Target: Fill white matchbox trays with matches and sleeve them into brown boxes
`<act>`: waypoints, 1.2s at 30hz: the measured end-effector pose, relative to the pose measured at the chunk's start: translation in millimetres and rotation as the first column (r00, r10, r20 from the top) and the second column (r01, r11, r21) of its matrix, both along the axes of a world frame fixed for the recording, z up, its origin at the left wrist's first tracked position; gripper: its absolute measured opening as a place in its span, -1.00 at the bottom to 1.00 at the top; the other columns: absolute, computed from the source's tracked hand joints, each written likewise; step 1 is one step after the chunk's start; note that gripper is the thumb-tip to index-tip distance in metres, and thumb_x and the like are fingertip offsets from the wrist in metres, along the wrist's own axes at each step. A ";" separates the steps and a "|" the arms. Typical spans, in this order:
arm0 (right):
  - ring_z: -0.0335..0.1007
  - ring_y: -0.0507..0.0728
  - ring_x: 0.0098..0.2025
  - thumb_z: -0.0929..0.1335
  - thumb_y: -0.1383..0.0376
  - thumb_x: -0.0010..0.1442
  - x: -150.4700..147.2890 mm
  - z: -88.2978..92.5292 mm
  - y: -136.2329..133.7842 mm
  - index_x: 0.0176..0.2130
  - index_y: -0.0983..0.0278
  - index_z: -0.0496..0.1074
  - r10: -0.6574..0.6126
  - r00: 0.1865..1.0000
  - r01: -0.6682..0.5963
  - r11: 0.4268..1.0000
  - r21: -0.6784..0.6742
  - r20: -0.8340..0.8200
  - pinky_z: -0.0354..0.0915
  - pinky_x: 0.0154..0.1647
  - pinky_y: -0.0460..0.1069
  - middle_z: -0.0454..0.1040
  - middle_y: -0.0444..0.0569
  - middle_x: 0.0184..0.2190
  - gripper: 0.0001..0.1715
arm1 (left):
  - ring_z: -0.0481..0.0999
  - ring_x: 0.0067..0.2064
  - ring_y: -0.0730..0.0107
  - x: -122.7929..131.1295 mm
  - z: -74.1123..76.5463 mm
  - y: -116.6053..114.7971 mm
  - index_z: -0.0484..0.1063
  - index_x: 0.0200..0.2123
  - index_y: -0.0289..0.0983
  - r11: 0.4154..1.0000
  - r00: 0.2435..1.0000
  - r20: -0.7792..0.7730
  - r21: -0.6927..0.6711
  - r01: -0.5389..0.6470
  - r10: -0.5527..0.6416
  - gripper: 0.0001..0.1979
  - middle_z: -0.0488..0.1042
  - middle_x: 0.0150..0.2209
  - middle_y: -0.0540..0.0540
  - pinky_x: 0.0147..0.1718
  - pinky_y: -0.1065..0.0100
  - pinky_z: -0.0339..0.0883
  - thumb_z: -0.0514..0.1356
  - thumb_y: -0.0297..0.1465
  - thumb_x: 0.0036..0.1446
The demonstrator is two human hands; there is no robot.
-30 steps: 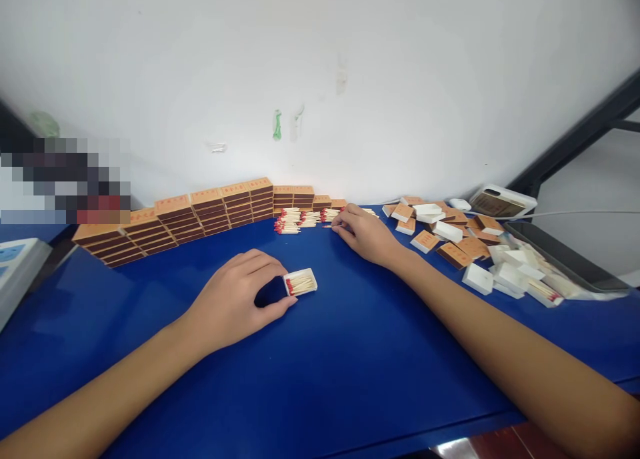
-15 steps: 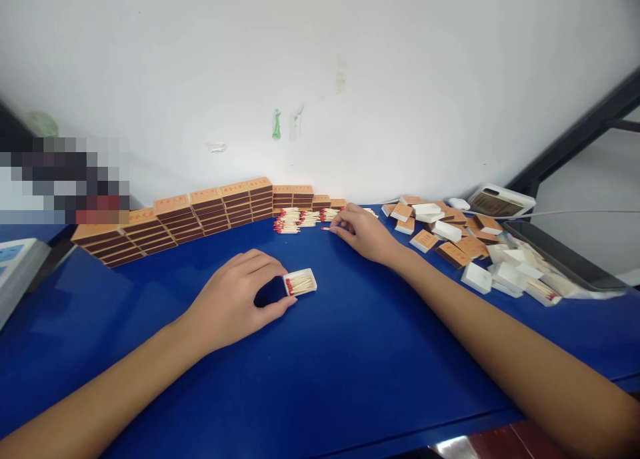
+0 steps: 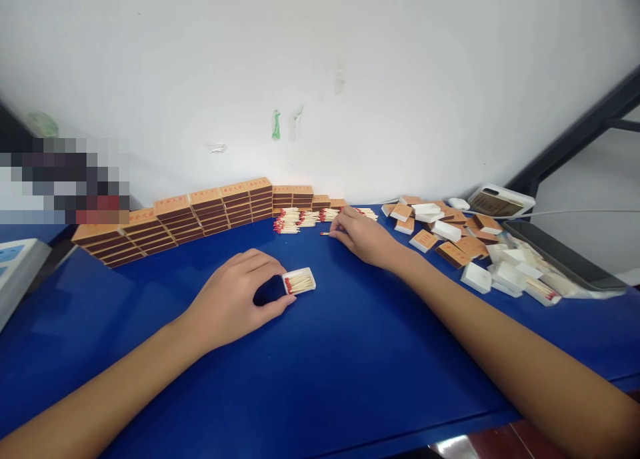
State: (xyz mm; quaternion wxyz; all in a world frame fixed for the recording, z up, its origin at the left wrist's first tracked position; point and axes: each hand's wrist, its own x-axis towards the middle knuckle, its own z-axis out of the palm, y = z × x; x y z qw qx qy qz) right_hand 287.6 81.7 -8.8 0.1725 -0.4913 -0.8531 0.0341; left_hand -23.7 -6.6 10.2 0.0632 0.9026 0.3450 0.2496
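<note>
A small white matchbox tray (image 3: pixel 311 275) lies on the blue table with red-headed matches (image 3: pixel 300 284) inside it. My left hand (image 3: pixel 240 295) grips the tray's left end, thumb at the near side and fingers at the far side. Farther back, my right hand (image 3: pixel 363 235) is closed in a pinch on a single match (image 3: pixel 325 233), its red head pointing left. Loose piles of matches (image 3: pixel 287 221) lie just left of that hand, and another pile (image 3: pixel 369 214) shows behind it.
Stacked matchboxes (image 3: pixel 207 212) run along the wall. At right lie scattered matchbox sleeves (image 3: pixel 455 253), white trays (image 3: pixel 476 277), a dark phone (image 3: pixel 560 255), a phone-like object (image 3: pixel 503 201) and a white cable (image 3: pixel 575 213). A blurred patch covers the far left.
My right hand has shifted slightly toward me, with the match in its fingers a little nearer. My left hand and the tray have barely moved.
</note>
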 end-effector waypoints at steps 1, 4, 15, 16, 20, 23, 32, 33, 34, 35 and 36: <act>0.44 0.17 -0.16 0.30 0.27 0.48 -0.3 1.1 -0.8 -0.12 0.24 0.43 -0.001 1.000 0.001 1.000 0.001 0.014 0.33 -0.10 0.04 0.40 0.06 -0.06 -0.88 | 0.58 -0.02 0.13 0.3 0.1 0.0 0.56 -0.03 -0.21 1.000 1.000 -0.002 -0.001 -0.001 0.001 -0.77 0.63 -0.06 -0.13 -0.02 0.09 0.48 0.33 -0.24 0.33; 0.44 0.17 -0.18 0.31 0.28 0.49 -2.4 4.1 -3.5 -0.11 0.25 0.44 -0.022 0.997 0.022 1.000 0.001 0.069 0.31 -0.14 0.03 0.41 0.07 -0.05 -0.88 | 0.58 -0.02 0.13 1.1 0.4 0.0 0.56 -0.03 -0.21 1.000 1.000 -0.002 -0.001 0.001 -0.001 -0.78 0.63 -0.06 -0.13 -0.01 0.09 0.48 0.33 -0.25 0.33; 0.46 0.18 -0.17 0.23 0.32 0.53 -13.3 12.5 -11.4 -0.05 0.31 0.43 -0.071 0.978 0.070 0.997 0.014 0.197 0.30 -0.15 0.05 0.40 0.16 0.03 -0.80 | 0.58 0.00 0.15 -1.2 -1.2 1.2 0.56 -0.03 -0.21 1.000 1.000 -0.001 -0.010 -0.005 0.005 -0.77 0.63 -0.05 -0.11 0.02 0.09 0.48 0.32 -0.23 0.33; 0.46 0.18 -0.17 0.24 0.32 0.53 -12.9 12.6 -11.5 -0.05 0.30 0.43 -0.062 0.981 0.062 0.998 0.005 0.186 0.30 -0.14 0.04 0.40 0.15 0.02 -0.81 | 0.58 0.00 0.15 -1.0 -1.0 1.2 0.56 -0.03 -0.21 1.000 1.000 -0.001 -0.012 -0.005 0.005 -0.77 0.63 -0.05 -0.11 0.02 0.09 0.48 0.32 -0.22 0.33; 0.45 0.18 -0.18 0.25 0.30 0.52 -10.0 9.9 -10.1 -0.06 0.29 0.43 -0.032 0.990 0.034 0.999 -0.016 0.136 0.32 -0.13 0.05 0.40 0.12 -0.01 -0.82 | 0.58 0.00 0.14 -0.1 -0.3 1.2 0.56 -0.03 -0.21 1.000 1.000 -0.003 -0.014 -0.007 0.007 -0.76 0.63 -0.05 -0.11 0.02 0.09 0.49 0.32 -0.22 0.34; 0.45 0.18 -0.15 0.27 0.30 0.51 -7.5 6.1 -7.0 -0.07 0.28 0.42 -0.016 0.994 0.019 0.999 -0.028 0.104 0.32 -0.10 0.05 0.41 0.11 -0.02 -0.85 | 0.59 0.00 0.14 0.0 -0.5 1.3 0.57 -0.03 -0.21 1.000 1.000 0.002 -0.011 -0.003 0.003 -0.76 0.63 -0.05 -0.11 0.02 0.09 0.48 0.32 -0.23 0.33; 0.42 0.16 -0.19 0.23 0.32 0.51 -15.2 17.5 -21.2 -0.12 0.26 0.37 0.008 1.000 -0.008 0.997 -0.072 0.003 0.32 -0.14 0.04 0.39 0.08 -0.05 -0.85 | 0.58 -0.01 0.16 -0.6 -1.6 1.7 0.55 -0.03 -0.22 1.000 1.000 0.004 -0.001 -0.003 0.003 -0.77 0.63 -0.06 -0.11 0.02 0.10 0.48 0.32 -0.23 0.33; 0.42 0.16 -0.18 0.24 0.31 0.52 -20.2 21.3 -28.6 -0.12 0.25 0.37 0.038 0.999 -0.040 0.997 -0.065 -0.034 0.32 -0.14 0.04 0.39 0.07 -0.06 -0.86 | 0.58 -0.01 0.16 -0.2 -1.6 1.8 0.55 -0.04 -0.22 1.000 1.000 0.005 0.000 -0.004 0.004 -0.77 0.63 -0.06 -0.11 0.02 0.10 0.48 0.33 -0.23 0.33; 0.41 0.15 -0.18 0.25 0.30 0.52 -26.1 24.5 -36.8 -0.11 0.25 0.36 0.076 0.995 -0.080 0.995 -0.056 -0.066 0.32 -0.14 0.04 0.39 0.05 -0.07 -0.87 | 0.58 -0.01 0.16 0.1 -1.7 1.9 0.55 -0.04 -0.22 1.000 1.000 0.006 0.002 -0.006 0.006 -0.77 0.63 -0.06 -0.11 0.01 0.10 0.48 0.33 -0.23 0.33; 0.41 0.14 -0.19 0.25 0.29 0.52 -32.4 27.0 -45.3 -0.10 0.25 0.36 0.117 0.989 -0.122 0.991 -0.048 -0.087 0.32 -0.15 0.03 0.39 0.05 -0.07 -0.87 | 0.58 -0.02 0.16 0.4 -1.8 1.9 0.56 -0.04 -0.22 1.000 1.000 0.007 0.003 -0.008 0.008 -0.77 0.63 -0.07 -0.10 0.01 0.10 0.49 0.33 -0.24 0.32; 0.41 0.12 -0.21 0.25 0.29 0.53 -38.8 28.4 -53.7 -0.10 0.25 0.37 0.157 0.983 -0.162 0.986 -0.046 -0.091 0.32 -0.17 0.02 0.39 0.04 -0.07 -0.87 | 0.59 -0.02 0.16 0.5 -2.0 2.0 0.56 -0.05 -0.22 1.000 1.000 0.007 0.004 -0.010 0.010 -0.78 0.63 -0.07 -0.10 0.00 0.10 0.49 0.33 -0.24 0.32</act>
